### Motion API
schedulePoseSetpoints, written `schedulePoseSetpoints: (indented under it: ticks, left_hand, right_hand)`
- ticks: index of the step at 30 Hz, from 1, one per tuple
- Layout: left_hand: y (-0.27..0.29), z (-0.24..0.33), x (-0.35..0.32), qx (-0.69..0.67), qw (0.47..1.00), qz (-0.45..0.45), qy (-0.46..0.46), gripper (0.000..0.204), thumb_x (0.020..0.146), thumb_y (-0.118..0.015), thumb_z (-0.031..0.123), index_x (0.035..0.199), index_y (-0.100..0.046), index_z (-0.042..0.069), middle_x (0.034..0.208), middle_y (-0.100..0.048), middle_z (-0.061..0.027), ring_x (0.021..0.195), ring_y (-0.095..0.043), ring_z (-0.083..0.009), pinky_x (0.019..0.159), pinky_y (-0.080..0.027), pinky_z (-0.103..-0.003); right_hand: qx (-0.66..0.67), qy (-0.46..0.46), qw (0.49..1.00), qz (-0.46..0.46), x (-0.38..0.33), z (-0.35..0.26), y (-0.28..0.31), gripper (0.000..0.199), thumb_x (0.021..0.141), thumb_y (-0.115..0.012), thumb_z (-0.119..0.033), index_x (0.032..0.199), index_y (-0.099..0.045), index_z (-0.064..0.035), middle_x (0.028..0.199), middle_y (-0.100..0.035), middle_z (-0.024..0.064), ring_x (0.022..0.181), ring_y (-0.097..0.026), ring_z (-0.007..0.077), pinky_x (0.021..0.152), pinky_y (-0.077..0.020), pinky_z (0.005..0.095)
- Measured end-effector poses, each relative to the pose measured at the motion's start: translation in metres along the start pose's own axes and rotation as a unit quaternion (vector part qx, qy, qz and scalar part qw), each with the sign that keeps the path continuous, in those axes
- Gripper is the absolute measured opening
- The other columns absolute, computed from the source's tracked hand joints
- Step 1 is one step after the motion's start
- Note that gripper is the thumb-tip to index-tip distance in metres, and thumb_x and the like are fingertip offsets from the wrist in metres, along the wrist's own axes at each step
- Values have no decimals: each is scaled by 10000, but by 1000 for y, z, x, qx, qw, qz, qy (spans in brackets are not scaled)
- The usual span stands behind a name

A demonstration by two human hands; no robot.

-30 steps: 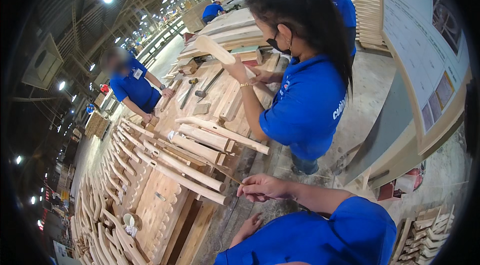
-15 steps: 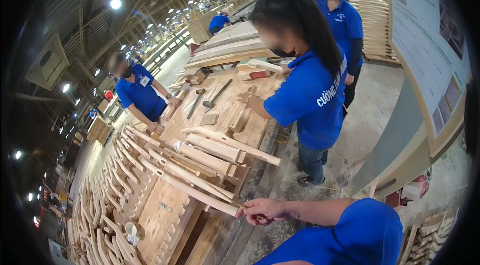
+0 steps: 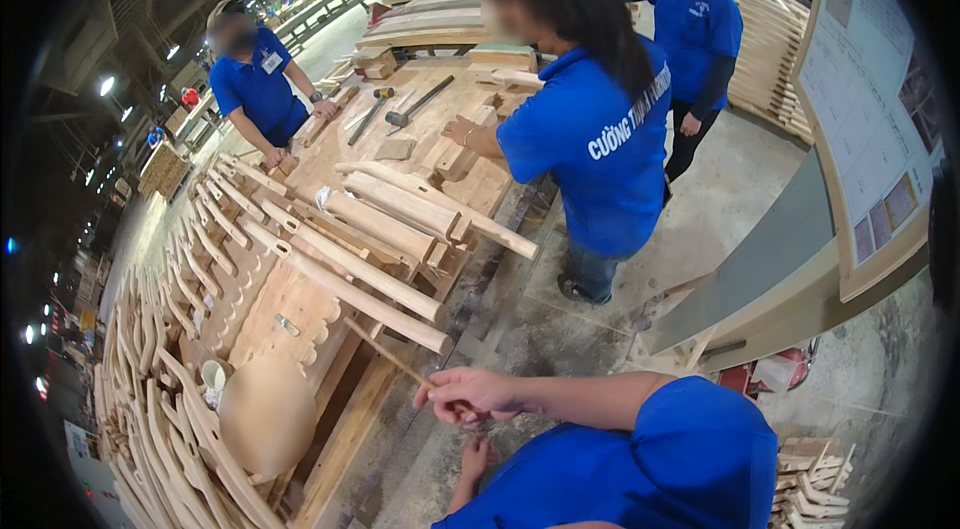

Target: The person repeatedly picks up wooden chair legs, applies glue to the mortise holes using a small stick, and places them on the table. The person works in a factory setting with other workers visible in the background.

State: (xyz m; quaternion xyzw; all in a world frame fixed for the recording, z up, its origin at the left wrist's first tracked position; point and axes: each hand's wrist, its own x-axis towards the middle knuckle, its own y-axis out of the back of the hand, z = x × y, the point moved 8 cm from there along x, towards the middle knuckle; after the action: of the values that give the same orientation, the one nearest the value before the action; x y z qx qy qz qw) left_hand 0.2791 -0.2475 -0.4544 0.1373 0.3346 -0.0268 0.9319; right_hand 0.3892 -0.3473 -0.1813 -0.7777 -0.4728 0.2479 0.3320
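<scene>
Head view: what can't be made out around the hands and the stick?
- Left hand: head view, mostly hidden by the blue shirt; fingers unreadable.
- Thin stick: head view, near end hidden inside the right hand.
- White cup: head view, too small to see the contents.

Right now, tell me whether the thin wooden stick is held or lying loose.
Held. The right hand is closed around the near end of the thin wooden stick, which slants up and to the left from the fist.

Wooden parts (image 3: 385,279): pale tan.
Workers' shirts (image 3: 600,144): bright blue.
Floor (image 3: 720,219): grey.
Thin stick (image 3: 385,354): light brown.
Hammer head (image 3: 397,118): dark grey.
</scene>
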Motion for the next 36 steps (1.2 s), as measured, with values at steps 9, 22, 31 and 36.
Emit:
schedulePoseSetpoints:
  ticks: [9,22,31,36]
  left_hand:
    - [34,-52,-47,87,993,84,-1,453,822,-562,323,1181,-546,47,959,-649,-190,907,-624,-310,809,-475,-378]
    - [230,180,-376,119,938,250,-207,511,883,-572,255,1332,-412,72,1014,-619,-81,875,-591,-147,782,-479,-292]
    - [527,92,-494,301,734,605,-65,379,795,-600,234,1096,-581,6,877,-643,-146,807,-617,-250,729,-480,-352]
    - [674,30,-502,415,645,642,8,421,814,-550,311,1102,-589,7,1032,-614,-224,987,-576,-371,874,-437,-428]
  right_hand:
    - [-13,-74,997,-21,13,17,-33,282,978,-346,-169,1186,-452,-10,646,-515,40,421,-371,49,374,-307,199]
    - [-8,-120,989,-87,76,63,-82,284,968,-380,-215,1142,-488,-18,648,-528,60,422,-356,72,392,-274,208]
    - [-32,-78,994,-74,136,104,-140,282,971,-375,-199,1138,-487,-1,659,-527,66,459,-384,70,406,-296,209]
    - [-29,-32,998,-49,149,135,-173,283,978,-366,-211,1123,-495,-4,674,-533,61,454,-376,71,409,-300,196]
